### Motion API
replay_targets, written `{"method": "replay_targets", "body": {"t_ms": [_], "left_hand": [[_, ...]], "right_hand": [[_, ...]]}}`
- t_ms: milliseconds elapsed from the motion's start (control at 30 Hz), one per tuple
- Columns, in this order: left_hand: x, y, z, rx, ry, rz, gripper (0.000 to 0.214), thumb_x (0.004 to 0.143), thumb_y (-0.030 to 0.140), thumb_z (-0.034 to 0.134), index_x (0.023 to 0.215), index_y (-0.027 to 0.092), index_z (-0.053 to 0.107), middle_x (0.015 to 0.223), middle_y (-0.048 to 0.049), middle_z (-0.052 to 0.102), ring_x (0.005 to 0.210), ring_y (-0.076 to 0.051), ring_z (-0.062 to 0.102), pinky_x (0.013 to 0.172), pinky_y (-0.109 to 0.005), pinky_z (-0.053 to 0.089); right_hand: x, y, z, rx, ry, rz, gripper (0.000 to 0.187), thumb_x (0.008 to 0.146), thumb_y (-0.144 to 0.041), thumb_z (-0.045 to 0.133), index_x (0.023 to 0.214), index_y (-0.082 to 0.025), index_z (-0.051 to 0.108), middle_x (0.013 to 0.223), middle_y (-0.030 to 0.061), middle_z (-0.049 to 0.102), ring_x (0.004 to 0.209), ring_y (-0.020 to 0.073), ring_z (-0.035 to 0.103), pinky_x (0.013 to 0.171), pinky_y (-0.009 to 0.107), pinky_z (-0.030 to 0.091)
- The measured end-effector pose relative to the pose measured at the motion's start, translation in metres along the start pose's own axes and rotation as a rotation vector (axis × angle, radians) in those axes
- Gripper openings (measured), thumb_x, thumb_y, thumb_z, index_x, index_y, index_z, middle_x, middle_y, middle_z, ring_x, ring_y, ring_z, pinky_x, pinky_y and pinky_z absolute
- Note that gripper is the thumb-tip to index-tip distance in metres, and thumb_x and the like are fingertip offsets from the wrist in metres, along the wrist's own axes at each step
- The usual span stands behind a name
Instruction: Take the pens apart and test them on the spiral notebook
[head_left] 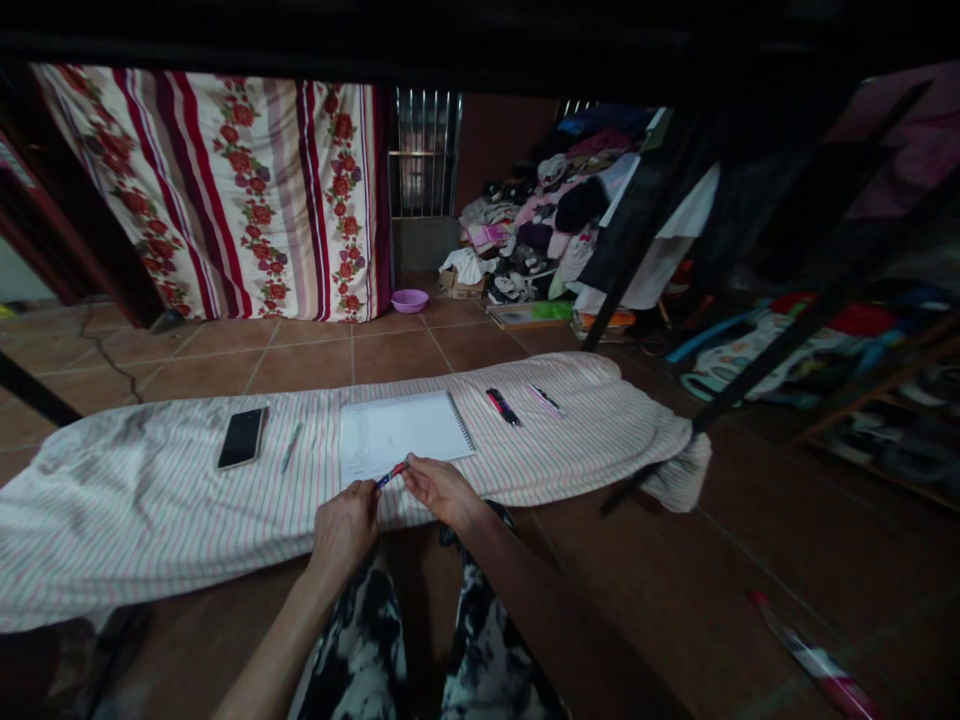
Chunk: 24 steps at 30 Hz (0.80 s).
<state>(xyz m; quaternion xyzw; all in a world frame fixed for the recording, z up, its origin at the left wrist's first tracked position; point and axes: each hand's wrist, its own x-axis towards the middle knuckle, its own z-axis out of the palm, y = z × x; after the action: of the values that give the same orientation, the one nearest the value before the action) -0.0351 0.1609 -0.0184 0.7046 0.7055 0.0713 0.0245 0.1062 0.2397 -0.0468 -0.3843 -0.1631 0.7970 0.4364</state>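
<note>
Between my two hands, a red and dark blue pen is held level above the near edge of a spiral notebook. My left hand is closed round the pen's left end, and the fingertips of my right hand pinch its right end. The notebook lies with a white page up and its spiral on the right; faint marks show on the left of the page. Left of it lie a thin pale pen and a dark-screened phone. To its right are some red and black pens and a white and pink pen.
A striped cloth covers the long low surface before me. Dark metal bars slant down at the right. Beyond are a floral curtain, a purple basin and heaped clothes. A bottle lies on the tiled floor, lower right.
</note>
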Motion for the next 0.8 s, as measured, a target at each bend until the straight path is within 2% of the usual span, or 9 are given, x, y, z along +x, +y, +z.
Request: {"method": "replay_targets", "body": {"t_ms": [167, 367, 567, 800], "left_hand": [[0.008, -0.001, 0.0, 0.012, -0.005, 0.014, 0.026, 0.09, 0.025, 0.031, 0.097, 0.019, 0.056, 0.091, -0.0054, 0.066, 0.079, -0.019, 0.064, 0.06, -0.027, 0.039], [0.017, -0.006, 0.002, 0.022, 0.0, 0.016, 0.027, 0.09, 0.025, 0.03, 0.095, 0.019, 0.056, 0.089, -0.005, 0.066, 0.077, -0.019, 0.064, 0.059, -0.028, 0.039], [0.026, -0.008, 0.001, 0.008, -0.029, -0.009, 0.028, 0.09, 0.024, 0.03, 0.097, 0.018, 0.056, 0.092, -0.0065, 0.066, 0.08, -0.02, 0.065, 0.061, -0.028, 0.04], [0.038, -0.01, 0.005, 0.011, -0.033, -0.01, 0.028, 0.091, 0.024, 0.03, 0.097, 0.018, 0.056, 0.092, -0.0068, 0.066, 0.08, -0.019, 0.064, 0.061, -0.027, 0.041]], "right_hand": [[0.012, -0.003, -0.001, -0.009, 0.006, 0.0, 0.012, 0.063, -0.005, 0.072, 0.062, -0.011, 0.062, 0.057, -0.0004, 0.063, 0.052, 0.0062, 0.06, 0.054, 0.013, 0.05], [0.019, -0.008, 0.001, -0.027, -0.021, 0.022, 0.011, 0.066, -0.002, 0.068, 0.068, -0.011, 0.063, 0.061, 0.0005, 0.065, 0.054, 0.0063, 0.061, 0.056, 0.013, 0.05], [0.027, -0.011, 0.004, -0.045, -0.032, 0.043, 0.006, 0.071, -0.005, 0.065, 0.073, -0.011, 0.064, 0.062, 0.0027, 0.066, 0.056, 0.0079, 0.062, 0.056, 0.015, 0.051], [0.039, -0.015, 0.006, -0.064, -0.022, 0.041, 0.006, 0.069, -0.008, 0.069, 0.072, -0.011, 0.064, 0.064, 0.0031, 0.066, 0.057, 0.0077, 0.062, 0.058, 0.016, 0.051]]}}
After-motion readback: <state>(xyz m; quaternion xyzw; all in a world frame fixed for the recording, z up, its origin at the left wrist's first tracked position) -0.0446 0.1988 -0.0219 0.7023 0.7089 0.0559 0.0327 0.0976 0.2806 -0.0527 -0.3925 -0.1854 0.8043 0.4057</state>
